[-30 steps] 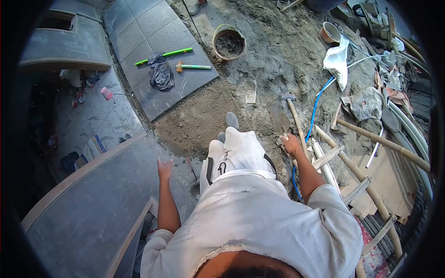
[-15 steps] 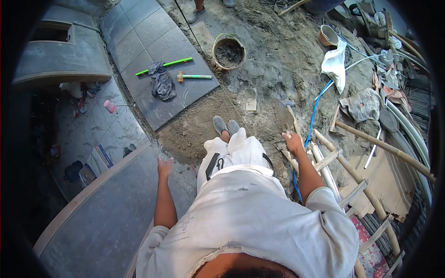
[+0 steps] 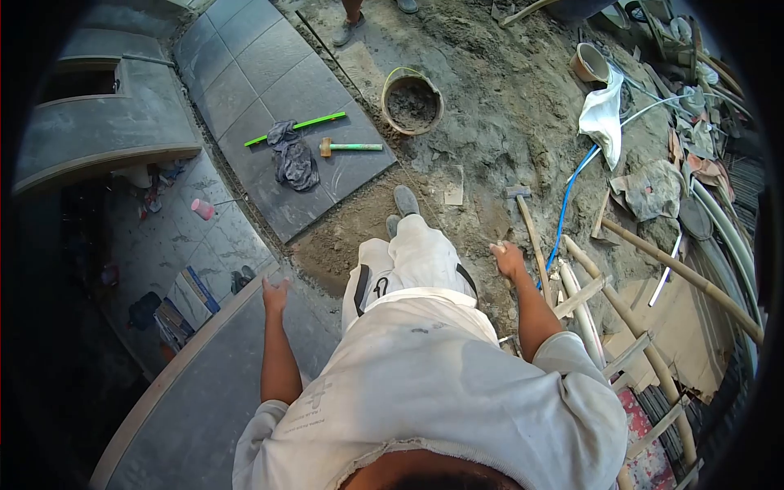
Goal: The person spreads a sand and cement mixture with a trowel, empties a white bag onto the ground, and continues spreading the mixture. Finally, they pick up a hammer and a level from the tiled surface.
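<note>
My left hand [image 3: 276, 296] is over the grey surface beside the curved ledge, fingers apart and holding nothing. My right hand [image 3: 509, 260] is closed above the dirt; something pale shows at its fingers, too small to name. Just right of that hand lies a hammer [image 3: 535, 243] with a long wooden handle. Dark tiles [image 3: 286, 90] at the upper left carry a green level [image 3: 327, 119], a crumpled dark cloth [image 3: 296, 167] and a mallet [image 3: 355, 148] with a green handle. Beyond the tiles' right edge stands a bucket [image 3: 412, 102] of grey mix.
A bamboo ladder [image 3: 645, 339] and a pole [image 3: 682, 273] lie at the right, near a blue hose [image 3: 562, 216] and white sack [image 3: 600, 122]. Another person's legs [image 3: 351, 11] show at the top. A raised wooden edge [image 3: 192, 339] curves at the left.
The view has shifted, and my feet have changed position, one now ahead of the other. My left hand has moved left and my right hand has come away from the hammer's handle.
</note>
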Motion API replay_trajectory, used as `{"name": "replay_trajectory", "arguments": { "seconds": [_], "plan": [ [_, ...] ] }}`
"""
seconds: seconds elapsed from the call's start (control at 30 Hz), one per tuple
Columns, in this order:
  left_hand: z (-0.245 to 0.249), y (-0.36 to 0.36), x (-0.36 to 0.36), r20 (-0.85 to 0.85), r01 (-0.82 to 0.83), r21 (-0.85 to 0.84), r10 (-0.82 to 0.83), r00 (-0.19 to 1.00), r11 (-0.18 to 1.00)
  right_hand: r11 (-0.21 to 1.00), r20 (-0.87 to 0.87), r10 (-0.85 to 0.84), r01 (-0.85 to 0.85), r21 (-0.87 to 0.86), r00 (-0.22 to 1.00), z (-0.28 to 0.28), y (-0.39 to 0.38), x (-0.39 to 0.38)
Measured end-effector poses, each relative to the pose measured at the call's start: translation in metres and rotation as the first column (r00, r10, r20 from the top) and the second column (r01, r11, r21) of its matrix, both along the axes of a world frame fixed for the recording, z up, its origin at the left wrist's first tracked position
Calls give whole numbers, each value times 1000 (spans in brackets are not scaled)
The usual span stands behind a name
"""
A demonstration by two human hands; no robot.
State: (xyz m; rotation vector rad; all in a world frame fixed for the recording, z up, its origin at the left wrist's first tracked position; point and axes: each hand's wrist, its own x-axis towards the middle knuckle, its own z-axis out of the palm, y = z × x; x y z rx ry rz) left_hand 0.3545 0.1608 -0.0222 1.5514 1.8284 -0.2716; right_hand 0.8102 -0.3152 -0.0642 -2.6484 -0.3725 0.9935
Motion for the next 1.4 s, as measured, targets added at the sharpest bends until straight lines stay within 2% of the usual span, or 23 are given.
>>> {"name": "replay_trajectory", "arguments": {
  "seconds": [0.03, 0.07, 0.13, 0.17, 0.2, 0.27, 0.33, 0.4, 0.43, 0.53, 0.6, 0.67, 0.73, 0.8, 0.9, 1.0, 1.07, 1.1, 1.17, 1.27, 1.33, 1.4],
  "plan": [
    [6, 5, 13, 39, -20, -7, 20, 999, 1000, 999, -101, -36, 36, -2, 994, 8, 10, 9],
    [15, 3, 20, 83, -43, -14, 44, 996, 999, 999, -117, -33, 32, -18, 993, 23, 18, 11],
    [32, 8, 41, 105, -48, -22, 50, 993, 999, 988, -206, -154, 147, -51, 966, 43, 47, 29],
    [40, 12, 54, 125, -49, -29, 52, 991, 998, 993, -254, -114, 107, -42, 961, 41, 50, 39],
    [47, 15, 66, 133, -44, -25, 47, 990, 999, 993, -246, -117, 111, -36, 962, 37, 55, 45],
    [59, 17, 79, 105, 43, 24, -45, 993, 999, 998, -119, -57, 59, 11, 991, 45, 73, 49],
    [56, 23, 83, 143, 17, -8, -15, 990, 1000, 999, -130, -47, 48, 3, 990, 53, 85, 56],
    [52, 35, 83, 181, 1, -35, 5, 983, 999, 987, -117, -128, 138, 81, 985, 46, 91, 53],
    [46, 43, 85, 127, 16, -43, -11, 992, 999, 954, -227, -242, 274, 124, 943, 53, 98, 51],
    [40, 56, 77, 26, 59, -61, -57, 998, 996, 932, -235, -293, 331, 146, 927, 51, 97, 36],
    [45, 63, 78, 0, 93, -43, -93, 996, 995, 934, -238, -293, 331, 138, 926, 58, 96, 29],
    [49, 66, 74, 52, 12, -54, -9, 999, 998, 935, -280, -298, 338, 107, 913, 54, 90, 19],
    [55, 67, 77, 37, 32, -56, -30, 999, 998, 936, -292, -309, 344, 77, 905, 35, 76, 13],
    [48, 69, 90, 23, 43, -60, -41, 999, 997, 984, -192, -173, 176, -4, 966, -5, 56, 13],
    [40, 66, 79, -26, 37, -42, -39, 999, 998, 966, -253, -250, 258, -3, 935, 4, 55, 12],
    [36, 65, 94, 16, 105, -90, -104, 994, 990, 935, -234, -334, 353, 43, 913, 1, 44, 12],
    [42, 64, 107, 118, 70, -143, -53, 992, 987, 917, -245, -359, 389, 85, 901, 8, 42, 9],
    [44, 67, 112, 118, 83, -145, -66, 991, 986, 912, -244, -372, 401, 83, 896, 12, 39, 6],
    [54, 75, 130, 68, 188, -129, -180, 981, 974, 850, -325, -495, 527, 14, 806, 58, 57, 9],
    [52, 89, 146, 147, 172, -141, -151, 978, 975, 810, -335, -552, 587, 2, 763, 60, 49, -5],
    [46, 103, 154, 148, 217, -127, -198, 969, 968, 790, -304, -587, 613, -16, 750, 61, 40, -20],
    [45, 103, 150, 138, 246, -119, -229, 963, 962, 816, -261, -561, 577, -17, 786, 59, 24, -37]
  ]
}}
